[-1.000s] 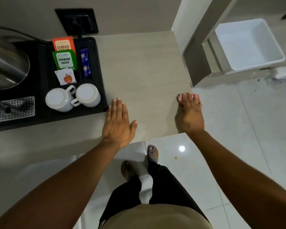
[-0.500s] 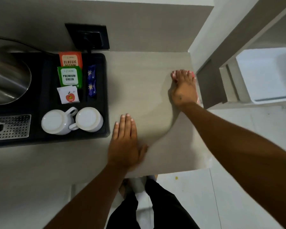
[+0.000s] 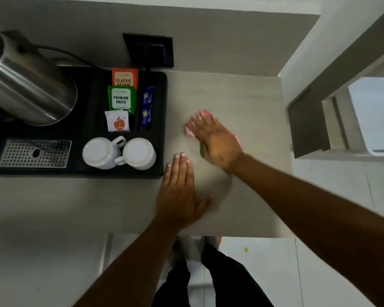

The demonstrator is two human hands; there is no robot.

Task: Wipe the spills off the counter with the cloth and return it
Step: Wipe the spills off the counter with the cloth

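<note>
Pink cloth lies flat under my right hand, showing only as slivers past my fingertips and beyond the outer edge of my palm, on the pale counter. That hand is spread wide, pressing down rather than gripping. My left hand lies open and flat on the counter just nearer me, fingers together, holding nothing, its outer edge close to the black tray and the two white cups beyond it. The cloth looks thin, soft and light, so I expect it to bunch or slip unless my palm stays on its middle; to lift it I would pinch a loose edge. Half a second ago my right hand was far out by the wall-side corner; now it has swept in toward the tray, while my left has barely shifted.
</note>
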